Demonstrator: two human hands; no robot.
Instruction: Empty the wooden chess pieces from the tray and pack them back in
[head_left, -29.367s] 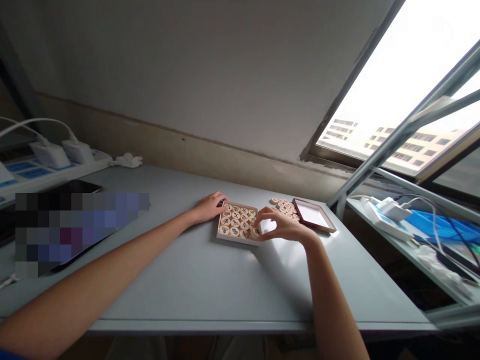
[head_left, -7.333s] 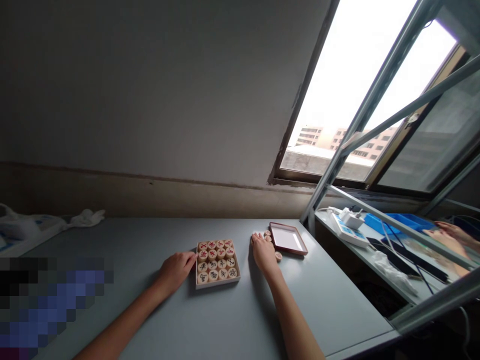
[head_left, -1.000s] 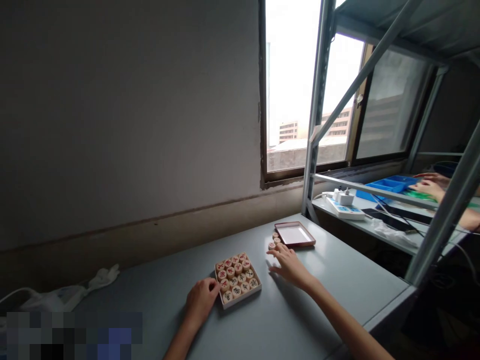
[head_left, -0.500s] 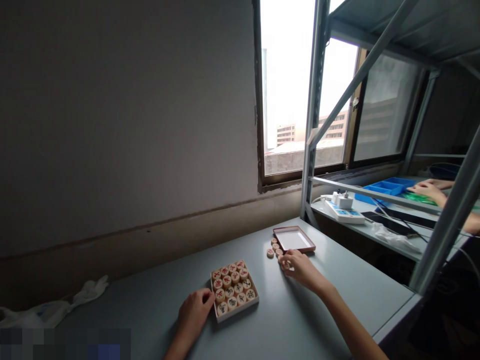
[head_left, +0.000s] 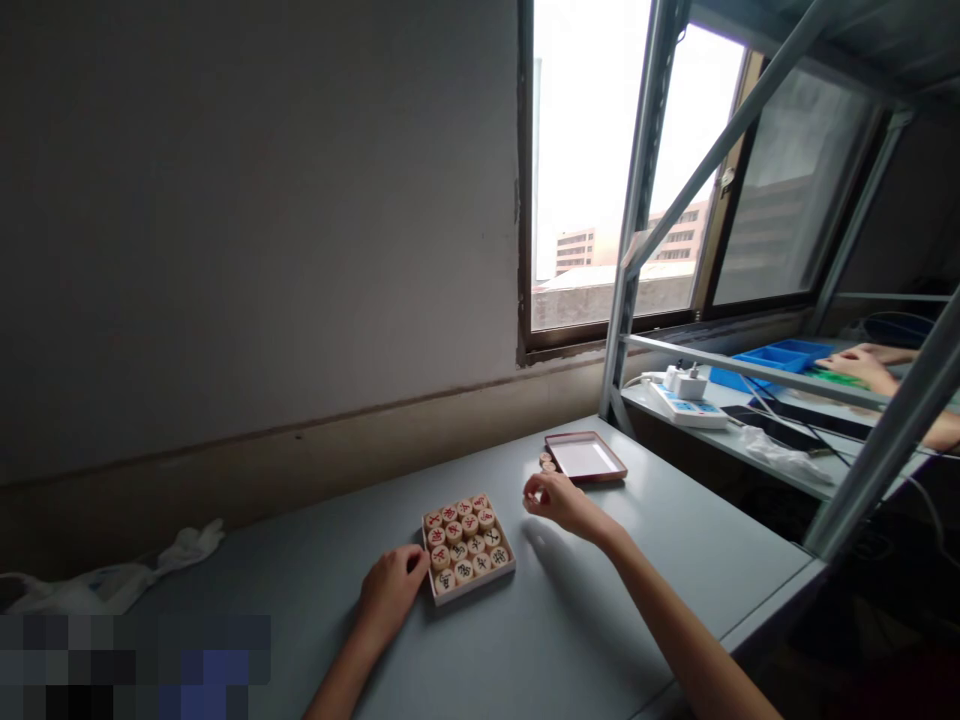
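Observation:
An open box [head_left: 474, 590] stands on the table, packed with rows of round wooden Chinese chess pieces [head_left: 469, 525] marked in red and black characters. My left hand [head_left: 394, 592] lies at its left side, fingers curled with the tips against the box edge. Raised above the table to the right of the box, my right hand [head_left: 562, 502] pinches a Chinese chess piece [head_left: 528, 501], mostly covered by the fingers. Behind that hand, a few loose pieces [head_left: 547, 462] lie beside the shallow box lid [head_left: 587, 474]; the hand may hide others.
A metal bunk frame [head_left: 616, 340] rises at the table's far right corner. Beyond it, another table holds a power strip [head_left: 686, 408], blue trays [head_left: 772, 358] and another person's hands [head_left: 862, 365]. White plastic bags [head_left: 127, 570] lie at the left along the wall.
My right hand has moved left from the loose pieces beside the lid and lifted, with a piece in its fingers. My left hand stays at the box. The view has tilted slightly.

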